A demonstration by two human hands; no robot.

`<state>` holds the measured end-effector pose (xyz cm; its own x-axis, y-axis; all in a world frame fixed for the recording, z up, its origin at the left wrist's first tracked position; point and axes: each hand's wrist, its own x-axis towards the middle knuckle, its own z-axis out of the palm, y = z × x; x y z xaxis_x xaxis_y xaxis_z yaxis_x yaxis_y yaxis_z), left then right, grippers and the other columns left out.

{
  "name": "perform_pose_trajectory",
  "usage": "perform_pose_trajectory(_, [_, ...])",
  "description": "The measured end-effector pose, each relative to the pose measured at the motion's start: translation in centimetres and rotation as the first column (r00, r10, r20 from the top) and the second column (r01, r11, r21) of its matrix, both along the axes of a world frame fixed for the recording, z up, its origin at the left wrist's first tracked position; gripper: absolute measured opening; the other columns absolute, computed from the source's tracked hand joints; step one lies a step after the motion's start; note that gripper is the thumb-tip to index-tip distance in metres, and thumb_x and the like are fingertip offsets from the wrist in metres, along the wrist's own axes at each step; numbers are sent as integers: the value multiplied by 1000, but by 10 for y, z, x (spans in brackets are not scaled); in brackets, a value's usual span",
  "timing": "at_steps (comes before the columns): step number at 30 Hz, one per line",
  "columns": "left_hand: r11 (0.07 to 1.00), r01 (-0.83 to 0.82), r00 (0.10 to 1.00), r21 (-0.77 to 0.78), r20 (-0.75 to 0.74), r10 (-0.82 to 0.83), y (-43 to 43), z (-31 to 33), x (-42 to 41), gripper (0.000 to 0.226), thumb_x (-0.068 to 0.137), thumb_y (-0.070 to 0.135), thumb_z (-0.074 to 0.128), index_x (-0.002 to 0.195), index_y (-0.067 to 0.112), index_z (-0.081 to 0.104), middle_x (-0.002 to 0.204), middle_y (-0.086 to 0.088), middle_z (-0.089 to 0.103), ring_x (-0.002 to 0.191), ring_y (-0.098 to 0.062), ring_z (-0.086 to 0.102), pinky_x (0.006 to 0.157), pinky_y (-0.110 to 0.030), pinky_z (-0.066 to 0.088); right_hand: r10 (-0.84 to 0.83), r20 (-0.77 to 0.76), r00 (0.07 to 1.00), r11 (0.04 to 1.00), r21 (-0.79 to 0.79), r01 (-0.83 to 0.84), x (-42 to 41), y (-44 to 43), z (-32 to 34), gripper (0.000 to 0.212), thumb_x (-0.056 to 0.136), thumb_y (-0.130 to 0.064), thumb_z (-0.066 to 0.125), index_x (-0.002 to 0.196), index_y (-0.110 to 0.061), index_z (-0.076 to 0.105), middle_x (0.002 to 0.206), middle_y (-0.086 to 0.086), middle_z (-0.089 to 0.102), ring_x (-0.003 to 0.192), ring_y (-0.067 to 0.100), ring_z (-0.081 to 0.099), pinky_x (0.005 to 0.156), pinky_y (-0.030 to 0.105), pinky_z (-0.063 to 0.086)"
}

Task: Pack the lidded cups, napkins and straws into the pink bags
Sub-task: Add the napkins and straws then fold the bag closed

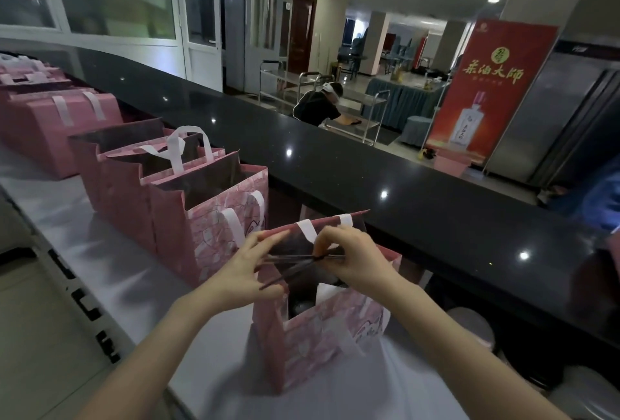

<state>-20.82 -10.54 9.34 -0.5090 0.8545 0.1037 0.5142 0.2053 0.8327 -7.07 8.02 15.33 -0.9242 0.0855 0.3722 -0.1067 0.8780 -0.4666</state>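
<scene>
The right hand is pinching the dark straws tight between thumb and fingertips, just where they are crossing, and the left hand is nipping their lower ends in a narrow grip. Both are hovering over the open mouth of the nearest pink bag, standing at the near end of the white worktop, by its back edge under the black counter. Something white, likely a napkin, is showing inside; any cup is too dark to make out. The smart play, seemingly: bunching the straws parallel, tipping them upright and sliding them down a corner, clear of the handles. More pink bags are lining up toward the far left end.
</scene>
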Motion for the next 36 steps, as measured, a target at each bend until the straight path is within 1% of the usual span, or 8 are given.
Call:
perform_pose_trajectory(4, [998,47,998,-53,31,-45,-5,1,-8,97,69,19,80,138,61,26,131,41,19,115,24,34,86,3,36,-73,112,991,977,208,48,7,20,-16,19,72,1,66,80,-15,63,78,-6,61,75,12,55,69,23,40])
perform_pose_trajectory(6, [995,56,998,-83,17,-55,-7,1,-9,102,66,20,79,140,60,23,133,38,19,119,15,35,84,1,40,-115,164,980,959,275,66,10,27,-23,20,73,-1,66,85,-17,62,76,-10,55,75,11,51,68,22,37])
perform_pose_trajectory(11, [998,60,998,-34,-34,-62,-3,2,-2,99,65,21,78,145,47,26,139,29,19,130,0,34,89,-9,45,-117,285,951,985,157,74,10,28,-30,21,76,-5,69,87,-24,66,77,-23,52,76,-2,51,68,8,38])
perform_pose_trajectory(17, [989,-64,963,135,-250,97,1,3,9,69,71,25,78,129,46,47,144,24,24,135,0,23,107,-24,30,-112,219,969,982,172,75,27,37,-22,11,82,-30,70,92,-29,70,99,-15,64,91,1,57,82,24,50])
perform_pose_trajectory(20, [972,-127,922,200,-337,190,5,3,12,51,71,21,75,114,42,58,141,21,32,133,-3,26,107,-27,27,-198,221,955,946,297,127,44,54,-17,32,87,-58,52,104,-36,68,121,-16,60,114,4,50,101,31,41])
perform_pose_trajectory(24, [979,-195,907,68,-367,206,17,5,16,38,69,25,70,105,36,65,148,10,30,137,-12,25,110,-35,30,-289,412,864,917,379,127,58,69,-15,59,75,-78,47,122,-43,58,149,-18,34,142,8,17,118,44,7])
perform_pose_trajectory(30, [986,-149,902,-73,-419,105,30,8,22,72,72,26,60,141,31,41,140,11,35,128,-14,35,106,-37,38,-225,398,890,906,422,41,45,58,-25,91,68,-61,59,147,-46,17,159,-18,5,146,9,-8,116,47,-11])
perform_pose_trajectory(36, [994,-74,953,-83,-299,46,27,5,14,81,75,13,59,145,42,28,123,21,33,115,-9,39,92,-27,47,-240,216,947,816,574,76,27,56,-21,114,63,-59,72,150,-37,1,160,-10,3,147,16,-7,117,41,-10])
